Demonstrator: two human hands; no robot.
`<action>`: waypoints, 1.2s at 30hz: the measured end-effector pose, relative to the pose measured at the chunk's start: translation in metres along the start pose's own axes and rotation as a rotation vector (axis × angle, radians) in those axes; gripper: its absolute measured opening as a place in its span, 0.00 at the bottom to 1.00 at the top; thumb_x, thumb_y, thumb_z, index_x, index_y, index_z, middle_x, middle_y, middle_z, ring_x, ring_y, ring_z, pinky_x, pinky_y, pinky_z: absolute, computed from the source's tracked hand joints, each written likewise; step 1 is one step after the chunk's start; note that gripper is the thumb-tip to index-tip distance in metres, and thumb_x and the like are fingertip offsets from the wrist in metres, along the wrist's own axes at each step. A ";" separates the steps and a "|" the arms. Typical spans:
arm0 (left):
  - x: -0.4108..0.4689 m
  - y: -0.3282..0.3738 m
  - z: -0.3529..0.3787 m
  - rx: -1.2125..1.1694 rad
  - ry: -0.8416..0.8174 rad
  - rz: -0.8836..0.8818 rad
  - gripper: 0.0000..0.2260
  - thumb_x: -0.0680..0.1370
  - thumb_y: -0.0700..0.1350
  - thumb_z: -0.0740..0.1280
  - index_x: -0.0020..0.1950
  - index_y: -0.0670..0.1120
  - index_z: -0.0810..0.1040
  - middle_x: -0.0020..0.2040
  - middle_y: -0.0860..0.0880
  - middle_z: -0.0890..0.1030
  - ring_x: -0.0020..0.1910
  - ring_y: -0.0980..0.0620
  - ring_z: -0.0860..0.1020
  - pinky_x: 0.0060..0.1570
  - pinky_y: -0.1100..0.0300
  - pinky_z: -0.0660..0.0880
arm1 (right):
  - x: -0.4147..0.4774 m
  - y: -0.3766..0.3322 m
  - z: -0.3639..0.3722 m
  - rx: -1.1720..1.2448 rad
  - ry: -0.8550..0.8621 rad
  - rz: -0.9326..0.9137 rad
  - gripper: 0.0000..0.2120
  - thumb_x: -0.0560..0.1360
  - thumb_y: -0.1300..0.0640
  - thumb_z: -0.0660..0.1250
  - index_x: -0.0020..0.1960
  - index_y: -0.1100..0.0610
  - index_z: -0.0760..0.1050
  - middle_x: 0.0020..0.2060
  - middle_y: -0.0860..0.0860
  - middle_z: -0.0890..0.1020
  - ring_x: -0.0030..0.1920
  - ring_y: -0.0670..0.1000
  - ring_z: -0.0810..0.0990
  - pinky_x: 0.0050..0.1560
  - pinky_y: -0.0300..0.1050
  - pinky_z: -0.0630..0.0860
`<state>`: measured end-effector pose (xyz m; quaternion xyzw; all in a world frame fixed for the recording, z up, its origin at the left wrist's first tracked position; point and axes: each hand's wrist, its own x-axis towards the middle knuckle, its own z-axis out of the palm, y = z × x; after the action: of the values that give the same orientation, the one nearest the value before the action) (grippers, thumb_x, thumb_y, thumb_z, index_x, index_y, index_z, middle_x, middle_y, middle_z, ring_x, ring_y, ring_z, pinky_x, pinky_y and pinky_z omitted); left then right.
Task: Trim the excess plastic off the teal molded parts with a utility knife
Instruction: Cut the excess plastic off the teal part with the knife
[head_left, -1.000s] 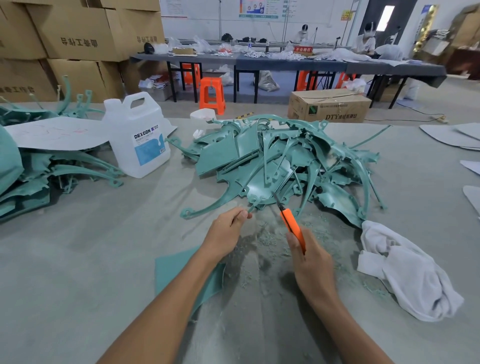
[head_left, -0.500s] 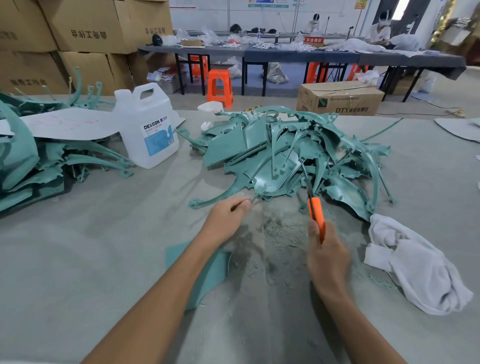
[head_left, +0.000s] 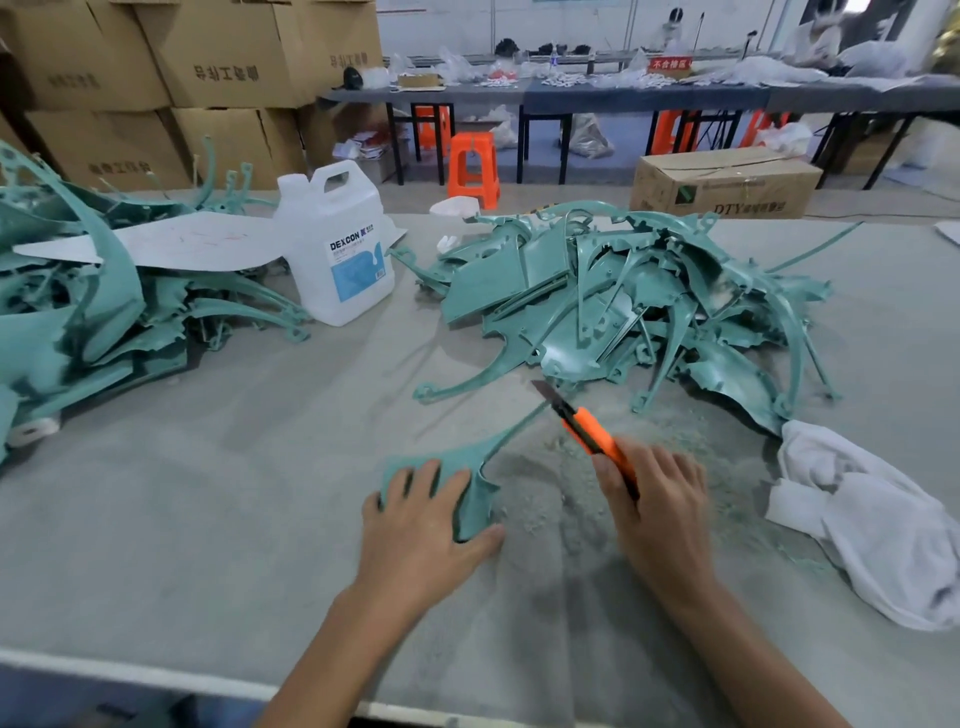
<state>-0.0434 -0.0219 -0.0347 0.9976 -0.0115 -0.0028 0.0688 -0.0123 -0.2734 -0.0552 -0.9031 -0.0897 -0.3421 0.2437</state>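
Fingers (head_left: 415, 483) of the left hand (head_left: 421, 535) lie straight and spread, pressing the broad end of a teal part (head_left: 475, 504) flat on the grey table (head_left: 208, 519). Its thin stem runs up-right from them toward the utility knife (head_left: 597, 441), which the right hand (head_left: 660, 504) grips, nearer that tip. Shavings (head_left: 545, 493) lie between the hands, with a white cloth (head_left: 857, 519) farther right.

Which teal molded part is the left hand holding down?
The flat teal part with a long thin stem, lying alone nearest the person, pressed under the left hand. The rest sit heaped in the centre pile and the left pile.
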 end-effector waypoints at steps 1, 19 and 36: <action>0.007 -0.004 0.001 -0.008 -0.028 0.031 0.35 0.71 0.74 0.53 0.77 0.66 0.57 0.79 0.54 0.57 0.76 0.48 0.54 0.72 0.47 0.55 | 0.000 0.000 0.002 -0.072 -0.022 -0.045 0.17 0.83 0.43 0.56 0.57 0.52 0.78 0.40 0.47 0.78 0.40 0.53 0.73 0.44 0.49 0.67; 0.030 -0.020 0.016 -0.398 0.045 -0.040 0.45 0.61 0.72 0.66 0.73 0.55 0.60 0.81 0.53 0.52 0.75 0.59 0.50 0.73 0.54 0.51 | 0.002 -0.011 0.000 -0.227 -0.180 -0.190 0.13 0.74 0.45 0.62 0.41 0.51 0.81 0.32 0.49 0.79 0.31 0.54 0.77 0.37 0.48 0.72; 0.030 -0.018 0.012 -0.404 0.029 -0.069 0.49 0.61 0.73 0.65 0.76 0.54 0.56 0.80 0.53 0.56 0.76 0.51 0.56 0.73 0.54 0.53 | 0.002 -0.011 -0.001 -0.193 -0.178 -0.154 0.13 0.77 0.45 0.61 0.46 0.50 0.82 0.35 0.47 0.80 0.35 0.53 0.79 0.41 0.50 0.71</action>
<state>-0.0132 -0.0059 -0.0492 0.9633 0.0244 0.0072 0.2673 -0.0152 -0.2645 -0.0485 -0.9395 -0.1469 -0.2852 0.1198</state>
